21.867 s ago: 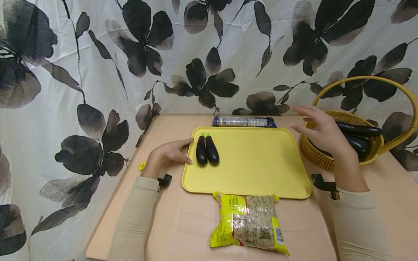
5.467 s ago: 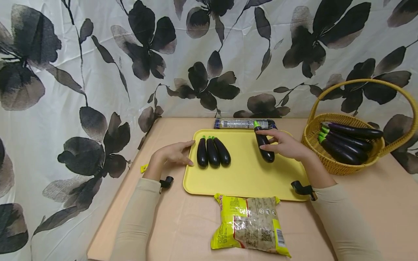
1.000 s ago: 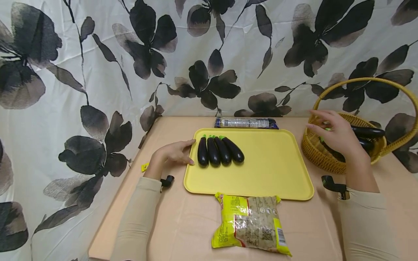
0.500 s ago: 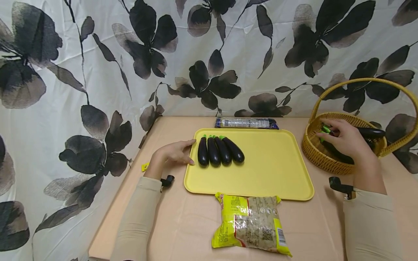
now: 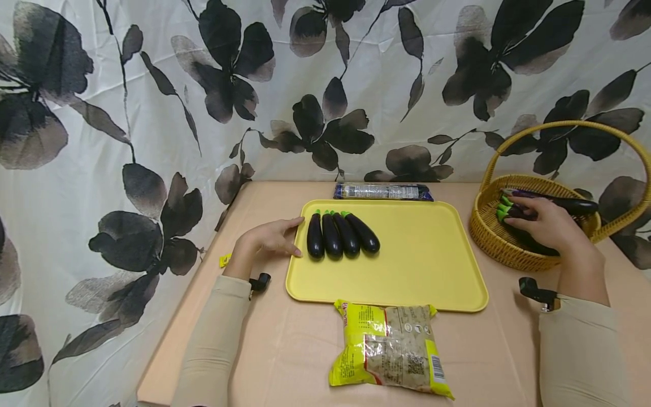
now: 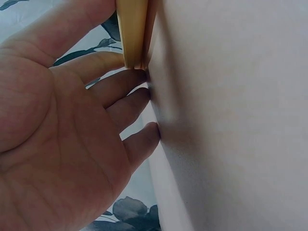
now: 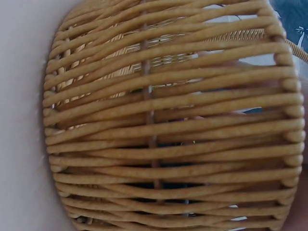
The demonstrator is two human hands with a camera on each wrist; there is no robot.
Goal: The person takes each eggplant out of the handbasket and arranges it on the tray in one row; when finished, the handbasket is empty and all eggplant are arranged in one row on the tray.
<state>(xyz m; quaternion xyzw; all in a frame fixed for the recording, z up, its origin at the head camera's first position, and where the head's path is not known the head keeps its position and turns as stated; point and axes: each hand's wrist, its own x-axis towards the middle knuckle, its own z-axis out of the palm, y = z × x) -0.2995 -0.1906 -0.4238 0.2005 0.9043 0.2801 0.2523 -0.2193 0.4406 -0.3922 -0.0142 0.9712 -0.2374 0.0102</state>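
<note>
While the left hand (image 5: 268,237) is placed against the left rim of the yellow tray (image 5: 422,254), its thumb and index finger are spread apart along that edge; in the left wrist view the remaining fingers are seen extended, their tips brought down to the table (image 5: 285,350), and nothing is grasped. The right hand (image 5: 551,226) is lowered into the wicker basket (image 5: 500,249), its back turned upward. Its thumb and fingers are held partly apart on either side of an eggplant (image 5: 516,212) with a green cap; whether this is firmly gripped cannot be told, since the right wrist view is largely filled by the basket's woven wall. Another eggplant (image 5: 574,204) is partly covered by the fingers. Four eggplants (image 5: 333,237) are laid side by side at the tray's left, caps pointed away from the person, the rightmost slanted.
</note>
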